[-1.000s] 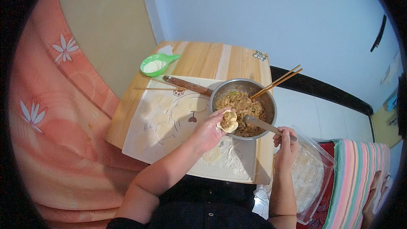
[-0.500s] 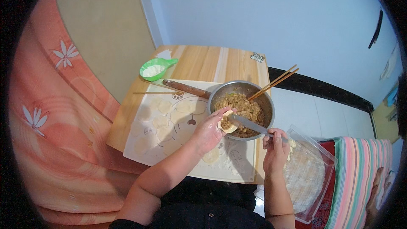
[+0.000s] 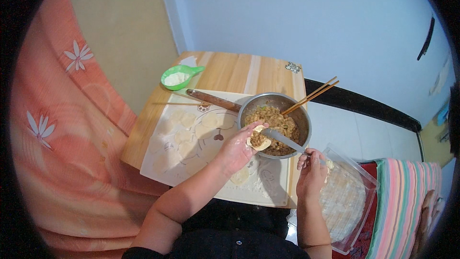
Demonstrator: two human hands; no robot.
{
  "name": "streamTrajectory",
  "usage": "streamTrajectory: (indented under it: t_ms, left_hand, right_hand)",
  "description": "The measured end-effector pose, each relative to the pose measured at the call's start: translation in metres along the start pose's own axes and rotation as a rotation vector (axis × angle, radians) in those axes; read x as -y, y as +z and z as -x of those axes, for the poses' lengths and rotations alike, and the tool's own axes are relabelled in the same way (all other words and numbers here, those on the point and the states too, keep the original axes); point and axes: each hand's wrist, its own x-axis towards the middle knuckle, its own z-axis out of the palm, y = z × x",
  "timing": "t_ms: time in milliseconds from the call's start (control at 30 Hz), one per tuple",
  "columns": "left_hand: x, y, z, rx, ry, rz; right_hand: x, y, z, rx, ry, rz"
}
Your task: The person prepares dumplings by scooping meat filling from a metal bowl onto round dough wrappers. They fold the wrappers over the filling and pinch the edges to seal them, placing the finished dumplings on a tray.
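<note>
My left hand (image 3: 236,149) cradles a round dough wrapper (image 3: 259,145) with brown filling on it, over the near left rim of a metal bowl (image 3: 305,132). In my right hand (image 3: 311,170) is the handle of a grey, flat-bladed knife or spreader (image 3: 283,140), its far end at the filling in the wrapper. The bowl holds a chunky brown filling (image 3: 275,116), and a pair of chopsticks (image 3: 311,97) leans in it toward the far right. Several pale wrappers (image 3: 210,120) lie on the white mat (image 3: 160,175) left of the bowl.
A rolling pin (image 3: 211,99) lies behind the wrappers, with a thin stick (image 3: 175,103) near it. At the table's far left stands a green scoop (image 3: 168,82) of white flour. A clear tray (image 3: 366,196) sits low at right, beside a striped cloth (image 3: 400,201). An orange curtain (image 3: 81,163) hangs at left.
The blade has drawn slightly back toward the right, so more filling shows in the wrapper. Both hands keep their holds, and the whole view has shifted a little.
</note>
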Motion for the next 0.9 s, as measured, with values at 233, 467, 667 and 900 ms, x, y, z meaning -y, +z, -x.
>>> streamTrajectory:
  t_ms: [233,467,667,900]
  left_hand:
    - [0.001,-0.012,0.000,0.055,-0.012,-0.012]
    - [-0.011,-0.012,0.008,0.063,-0.199,-0.085]
    - [-0.019,-0.006,0.018,0.102,-0.253,-0.136]
    - [-0.015,-0.011,0.017,0.144,-0.258,-0.106]
  right_hand:
    - [0.001,0.000,0.003,0.012,-0.017,0.013]
    - [0.026,0.005,0.001,0.247,0.049,0.114]
    - [0.026,-0.006,-0.008,0.346,0.092,0.186]
    - [0.027,-0.006,-0.011,0.322,0.078,0.148]
